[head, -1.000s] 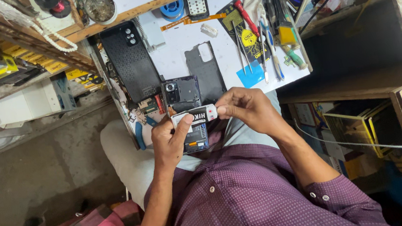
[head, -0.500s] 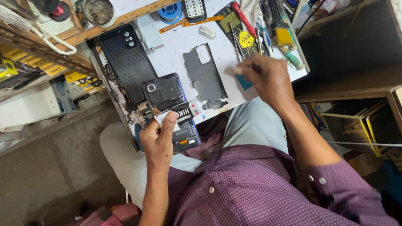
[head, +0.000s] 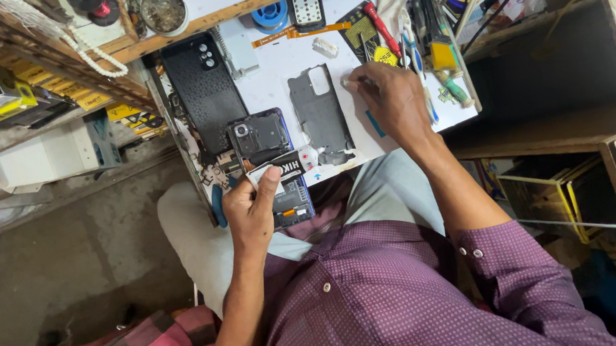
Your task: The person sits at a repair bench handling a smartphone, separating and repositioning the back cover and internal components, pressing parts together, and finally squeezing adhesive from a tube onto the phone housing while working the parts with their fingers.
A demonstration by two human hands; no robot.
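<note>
My left hand (head: 249, 211) grips an opened phone (head: 273, 165) at the near edge of the white work surface (head: 276, 85), along with a small black-and-white glue tube (head: 284, 166) lying across it. The phone's camera module faces up. My right hand (head: 389, 99) rests farther right on the surface, pinching a small thin tool (head: 353, 81) whose tip shows beside a dark grey inner phone frame (head: 321, 114). A black phone back cover (head: 205, 88) lies to the left of the frame.
Red-handled screwdriver (head: 384, 27), tweezers and other tools crowd the surface's right edge. A blue tape roll (head: 270, 15), a small white parts tray (head: 306, 7) and an orange flex strip (head: 301, 33) lie at the far side. Wooden shelves (head: 564, 138) stand right, boxes (head: 46, 151) left.
My right hand left the tube and phone, reached to the tools at the right, then came back to the grey frame holding a small tool. The left hand kept the phone.
</note>
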